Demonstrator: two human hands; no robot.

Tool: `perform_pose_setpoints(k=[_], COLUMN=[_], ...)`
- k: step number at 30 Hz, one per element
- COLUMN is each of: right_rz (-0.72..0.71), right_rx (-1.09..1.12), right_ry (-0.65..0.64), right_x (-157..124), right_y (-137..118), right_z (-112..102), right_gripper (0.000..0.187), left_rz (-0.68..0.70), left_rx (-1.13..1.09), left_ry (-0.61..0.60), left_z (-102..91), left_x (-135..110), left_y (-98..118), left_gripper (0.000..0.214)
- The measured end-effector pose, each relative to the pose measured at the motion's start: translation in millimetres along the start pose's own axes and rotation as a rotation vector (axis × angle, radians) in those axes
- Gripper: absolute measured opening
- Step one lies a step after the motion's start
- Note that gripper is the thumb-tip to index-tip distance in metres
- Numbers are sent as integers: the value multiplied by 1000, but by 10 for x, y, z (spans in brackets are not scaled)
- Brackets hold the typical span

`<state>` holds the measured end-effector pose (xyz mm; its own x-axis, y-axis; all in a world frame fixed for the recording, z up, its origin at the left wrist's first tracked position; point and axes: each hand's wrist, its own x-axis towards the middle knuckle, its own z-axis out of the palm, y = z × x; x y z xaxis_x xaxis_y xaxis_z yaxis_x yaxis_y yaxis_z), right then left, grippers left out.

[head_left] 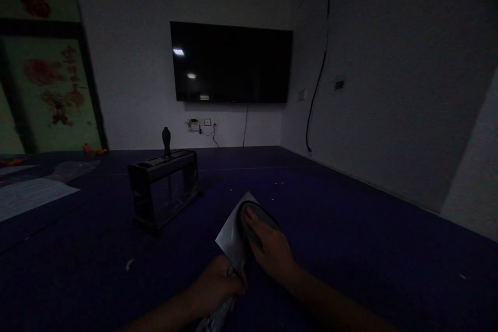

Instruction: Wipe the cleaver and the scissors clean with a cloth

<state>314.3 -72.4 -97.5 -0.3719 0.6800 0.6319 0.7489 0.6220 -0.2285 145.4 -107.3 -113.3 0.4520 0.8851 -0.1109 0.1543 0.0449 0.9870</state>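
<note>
My left hand (pixel 221 286) is closed around the gathered lower end of a shiny, pale wrapper (pixel 230 236), which looks like a plastic bag. The wrapper's flat, pointed upper part rises ahead of that fist. A grey oval pad with a black rim (pixel 263 213) rests against the wrapper's right side; its exact kind is unclear in the dim light. My right hand (pixel 270 246) grips this pad, fingers laid across its face and thumb out of sight. Whether the pad is partly inside the wrapper cannot be made out.
A black frame-like stand (pixel 163 187) with a dark upright knob (pixel 166 140) stands left on the dark blue floor (pixel 334 249). White sheets (pixel 35 197) and clear plastic (pixel 73 170) lie far left. A television (pixel 233 62) hangs on the back wall; a black cable (pixel 318 83) runs down the corner.
</note>
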Motion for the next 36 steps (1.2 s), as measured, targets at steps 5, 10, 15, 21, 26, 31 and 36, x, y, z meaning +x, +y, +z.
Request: perform_pose_setpoints(k=[5,10,15,21,26,31,36], right_rz=[8,-4,5,-3,-6,-31,-27], right_rx=[-9,-15,-16,-12,-20,3,6], right_ry=[16,21,7,3,-8,20,8], right_x=[-6,-8,-7,-8,-3,-6,-13], right_y=[-12,-8,-8,-7,-19,-12,2], right_z=[-9,-10,-12,-8,-15,-5,2], right_gripper=[60,60,59,58,58,56,57], left_rz=[0,2,-7,9,15,-15,-48], left_rx=[-4,-23,-36,-37,-38,-31,-2], left_ry=[-7,-3,11,8,16,39,28], left_z=[2,18,30,35,36,30,25], left_x=[8,-15,-20,-29,-39,-34,-20], left_y=[-7,29,36,67,81,74,56], left_gripper=[15,14,16,13,14,16,17])
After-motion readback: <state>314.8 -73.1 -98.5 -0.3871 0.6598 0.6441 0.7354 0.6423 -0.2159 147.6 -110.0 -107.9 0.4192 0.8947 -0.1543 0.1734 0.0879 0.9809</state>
